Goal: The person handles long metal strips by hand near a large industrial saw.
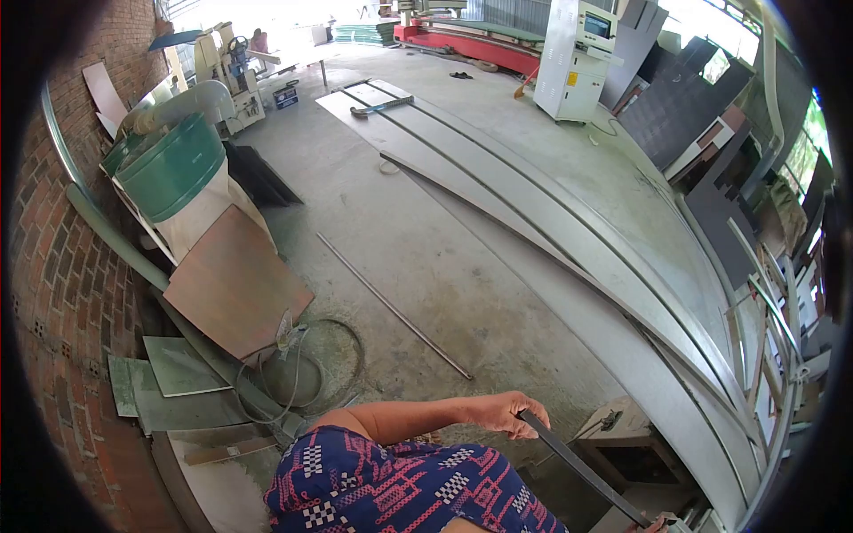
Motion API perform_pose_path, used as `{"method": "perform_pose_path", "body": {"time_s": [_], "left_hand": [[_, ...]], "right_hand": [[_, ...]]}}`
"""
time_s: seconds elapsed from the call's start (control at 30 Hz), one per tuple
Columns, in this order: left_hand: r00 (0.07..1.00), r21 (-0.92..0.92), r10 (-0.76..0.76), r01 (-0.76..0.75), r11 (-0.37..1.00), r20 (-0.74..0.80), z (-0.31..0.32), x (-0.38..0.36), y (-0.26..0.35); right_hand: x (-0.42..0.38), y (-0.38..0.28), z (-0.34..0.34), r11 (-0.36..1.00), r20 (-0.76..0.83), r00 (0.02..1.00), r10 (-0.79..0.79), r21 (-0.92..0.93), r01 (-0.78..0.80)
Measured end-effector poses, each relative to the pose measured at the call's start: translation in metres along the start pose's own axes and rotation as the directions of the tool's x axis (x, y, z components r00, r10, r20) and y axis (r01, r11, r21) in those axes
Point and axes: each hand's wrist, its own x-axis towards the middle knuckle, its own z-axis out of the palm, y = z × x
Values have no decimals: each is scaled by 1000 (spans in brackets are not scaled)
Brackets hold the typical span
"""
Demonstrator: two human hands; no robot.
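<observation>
My left hand (pixel 514 414) is closed around the upper end of a long, narrow dark bar (pixel 577 464). The bar slants down to the right, where my right hand (pixel 659 524) shows only in part at the bottom edge, against its lower end. Most of the right hand's fingers are cut off by the frame, but they appear wrapped on the bar. Just beyond the bar is a box-like metal item (pixel 635 449) with a dark opening. Long grey panels (pixel 533 253) run past it on the right.
A blue clamp (pixel 382 106) rests on the far end of the panels. On the floor lie a thin rod (pixel 395 306) and a coiled hose (pixel 360 355). Left are a brown board (pixel 238 282) and a green drum (pixel 173 169); a white machine cabinet (pixel 569 67) stands far right.
</observation>
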Motion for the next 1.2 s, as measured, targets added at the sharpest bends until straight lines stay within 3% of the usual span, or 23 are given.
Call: {"method": "perform_pose_path", "body": {"time_s": [0.13, 0.23, 0.27, 0.37, 0.4, 0.57, 0.63, 0.87, 1.2], "left_hand": [[1000, 13, 24, -23, 1000, -8, -2, 0, -5], [1000, 47, 11, -10, 999, -7, -2, 0, 1], [1000, 65, -1, 2, 998, -14, -1, 0, 2], [1000, 45, -8, 8, 999, -18, -3, 1, -3], [1000, 52, -10, 11, 999, -14, -3, 1, -2], [999, 57, -47, 47, 997, 0, -3, 6, 0], [999, -21, -33, 33, 999, -1, -2, 7, -3], [995, 65, -92, 94, 993, -35, 5, 15, 5], [995, 51, -96, 98, 994, -26, 7, 24, -1]], "right_hand": [[-4, 6, 12, 999, -16, 1000, -1, 47, 2], [-12, 15, 27, 980, 174, 973, 151, 99, -170], [-24, 16, 52, 978, -59, 978, 202, -40, -204], [-27, 28, 58, 950, 308, 901, 305, -37, -309], [-31, 29, 61, 959, 228, 933, 279, -15, -284], [-28, 20, 51, 950, 202, 933, 297, 35, -310], [-25, 19, 49, 942, 200, 929, 312, 64, -330], [-11, 12, 31, 910, 304, 876, 376, 60, -411], [-6, 14, 24, 898, 305, 873, 381, 104, -428]]}}
